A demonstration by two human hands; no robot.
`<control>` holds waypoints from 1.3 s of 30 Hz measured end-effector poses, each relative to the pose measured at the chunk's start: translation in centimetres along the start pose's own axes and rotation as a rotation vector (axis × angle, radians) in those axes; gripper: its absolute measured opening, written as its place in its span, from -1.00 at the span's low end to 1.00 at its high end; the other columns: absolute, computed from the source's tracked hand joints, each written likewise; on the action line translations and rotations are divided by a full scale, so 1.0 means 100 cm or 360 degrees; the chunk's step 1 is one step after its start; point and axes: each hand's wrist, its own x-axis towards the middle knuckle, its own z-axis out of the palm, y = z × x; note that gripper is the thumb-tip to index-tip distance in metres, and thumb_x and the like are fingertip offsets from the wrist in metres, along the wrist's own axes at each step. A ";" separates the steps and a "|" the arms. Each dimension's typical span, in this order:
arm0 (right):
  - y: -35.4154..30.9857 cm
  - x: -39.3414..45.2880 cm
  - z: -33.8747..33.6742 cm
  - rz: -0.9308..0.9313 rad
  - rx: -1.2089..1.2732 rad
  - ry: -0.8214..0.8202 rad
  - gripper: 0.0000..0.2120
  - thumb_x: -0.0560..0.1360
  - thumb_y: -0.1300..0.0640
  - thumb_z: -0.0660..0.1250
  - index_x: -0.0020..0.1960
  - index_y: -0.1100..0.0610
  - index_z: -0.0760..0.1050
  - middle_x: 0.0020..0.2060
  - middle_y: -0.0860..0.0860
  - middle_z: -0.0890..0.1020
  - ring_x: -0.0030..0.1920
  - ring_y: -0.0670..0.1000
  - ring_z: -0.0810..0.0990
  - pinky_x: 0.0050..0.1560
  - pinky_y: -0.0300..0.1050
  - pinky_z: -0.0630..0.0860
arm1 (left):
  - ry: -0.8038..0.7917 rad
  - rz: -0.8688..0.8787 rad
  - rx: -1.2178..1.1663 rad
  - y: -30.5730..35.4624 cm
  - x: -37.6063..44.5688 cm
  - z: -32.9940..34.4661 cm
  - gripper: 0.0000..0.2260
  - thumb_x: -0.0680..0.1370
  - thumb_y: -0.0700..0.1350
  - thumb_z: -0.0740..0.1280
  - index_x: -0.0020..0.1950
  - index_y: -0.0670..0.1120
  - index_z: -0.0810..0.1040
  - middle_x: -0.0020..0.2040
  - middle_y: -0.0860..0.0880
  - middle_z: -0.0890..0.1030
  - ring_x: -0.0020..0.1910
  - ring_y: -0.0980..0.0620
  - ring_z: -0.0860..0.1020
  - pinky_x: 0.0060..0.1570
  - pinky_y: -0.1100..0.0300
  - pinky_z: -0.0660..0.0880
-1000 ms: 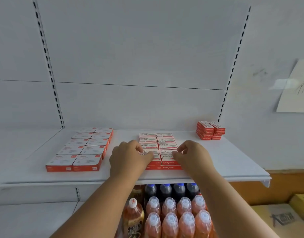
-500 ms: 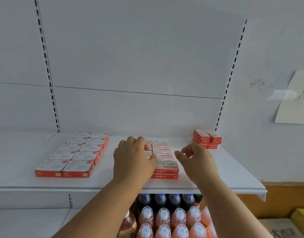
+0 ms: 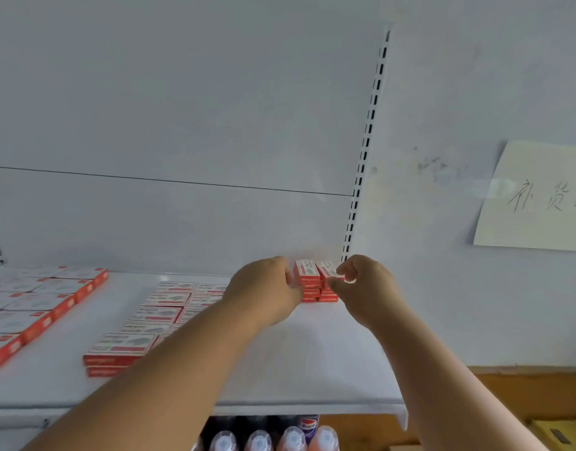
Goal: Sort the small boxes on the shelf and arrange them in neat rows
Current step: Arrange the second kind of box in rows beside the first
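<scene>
Head camera is looking forward and down at a white shelf (image 3: 329, 362) where both hands are reaching to a small stack of red boxes (image 3: 308, 281) standing at the back right, close to the slotted upright (image 3: 364, 151). The left hand (image 3: 264, 292) is sitting against the stack's left side with its fingers curled; its fingertips are hidden behind the knuckles, so whether it is actually grasping a box cannot be told. The right hand (image 3: 366, 288) is pinching the right edge of the stack's upper boxes between thumb and bent fingers.

Left of the hands, the middle rows of small boxes (image 3: 156, 315) are lying flat in two columns running from front to back, partly covered by the left forearm; the front pair is sitting two layers high. Further left, a group of larger flat boxes (image 3: 36, 301) with white tops and red edges is lying in neat rows, well apart from the stack.

On the wall to the right, a paper note (image 3: 537, 196) with handwriting is hanging. Below the shelf, bottles (image 3: 293, 439) with clear caps are standing in a row, and a cardboard carton (image 3: 556, 434) is showing at the lower right corner.
</scene>
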 end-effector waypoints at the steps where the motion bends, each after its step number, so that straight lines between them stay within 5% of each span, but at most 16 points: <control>1: 0.008 0.010 -0.002 -0.0001 -0.0045 -0.0044 -0.76 0.47 -0.05 0.40 0.08 0.02 0.53 0.03 -0.01 0.56 -0.09 -0.03 0.51 -0.14 -0.18 0.36 | -0.0015 -0.0030 0.0042 0.008 0.008 0.004 -0.83 0.50 0.07 0.35 0.00 0.01 0.53 -0.02 0.03 0.61 -0.01 -0.06 0.57 -0.06 0.13 0.51; 4: 0.022 0.031 0.000 0.0032 -0.0209 -0.0203 -0.63 0.47 -0.18 0.34 0.10 0.08 0.53 0.02 0.02 0.55 -0.09 0.04 0.54 -0.18 -0.16 0.37 | 0.0017 -0.0124 0.0232 0.023 0.028 0.016 -0.75 0.54 0.13 0.29 -0.04 -0.04 0.54 -0.06 -0.03 0.62 -0.07 -0.10 0.56 -0.13 0.12 0.48; 8: 0.030 0.045 0.006 0.0099 -0.0284 -0.0363 -0.48 0.46 -0.32 0.26 -0.34 0.12 0.34 -0.45 0.00 0.42 -0.44 0.02 0.39 -0.45 -0.13 0.22 | 0.0027 -0.0363 0.0271 0.030 0.048 0.033 -0.56 0.61 0.23 0.12 -0.21 -0.10 0.42 -0.21 -0.07 0.52 -0.16 -0.11 0.48 -0.18 0.13 0.38; 16: 0.038 0.052 0.003 0.0247 0.0343 -0.0472 -0.62 0.45 0.06 0.33 -0.42 0.10 0.22 -0.49 0.02 0.30 -0.45 0.06 0.25 -0.40 -0.16 0.17 | -0.0011 -0.0731 -0.0056 0.036 0.057 0.044 -0.64 0.53 0.15 0.31 -0.26 -0.13 0.48 -0.23 -0.13 0.57 -0.18 -0.15 0.55 -0.25 0.18 0.34; 21: 0.040 0.051 -0.001 0.0471 0.1100 -0.0354 -0.89 0.49 0.21 0.29 -0.19 0.24 0.47 -0.42 0.03 0.52 -0.44 0.01 0.37 -0.44 -0.19 0.24 | 0.0065 -0.0880 -0.0485 0.037 0.056 0.046 -0.76 0.38 0.01 0.34 -0.21 -0.18 0.59 -0.29 -0.12 0.60 -0.23 -0.17 0.59 -0.33 0.19 0.33; 26: 0.034 0.049 -0.006 0.0675 0.2023 -0.0488 -0.90 0.55 0.33 0.24 0.03 0.28 0.51 -0.19 0.19 0.68 -0.30 0.08 0.56 -0.37 -0.13 0.38 | 0.0348 -0.0882 -0.1625 0.033 0.046 0.036 -0.91 0.55 -0.23 0.33 0.01 -0.20 0.61 -0.15 -0.14 0.72 -0.24 -0.01 0.66 -0.24 0.13 0.49; 29: 0.022 0.043 -0.008 0.0714 0.2431 -0.0602 -0.86 0.56 0.37 0.21 0.08 0.23 0.47 -0.16 0.23 0.68 -0.32 0.09 0.58 -0.38 -0.15 0.44 | 0.0382 -0.0782 -0.2155 0.030 0.031 0.026 -0.74 0.55 -0.37 0.33 0.18 -0.11 0.50 -0.04 -0.17 0.71 -0.17 -0.07 0.69 -0.25 0.15 0.51; 33: -0.008 0.026 -0.008 0.0567 0.2424 -0.0712 -0.83 0.55 0.40 0.22 0.08 0.25 0.49 -0.17 0.21 0.68 -0.32 0.08 0.63 -0.34 -0.15 0.51 | 0.0485 -0.0638 -0.2056 0.006 0.009 0.007 -0.51 0.50 -0.40 0.37 0.23 0.13 0.44 -0.02 -0.13 0.69 -0.14 -0.12 0.72 -0.21 0.10 0.51; 39: -0.063 -0.013 0.012 0.0370 0.2118 -0.0586 -0.87 0.54 0.38 0.27 0.04 0.23 0.51 -0.13 0.20 0.69 -0.29 0.11 0.60 -0.27 -0.09 0.48 | 0.0582 -0.0686 -0.1787 -0.054 -0.020 -0.029 -0.86 0.51 -0.14 0.38 0.05 0.03 0.61 -0.19 -0.05 0.72 -0.33 0.03 0.61 -0.28 0.15 0.47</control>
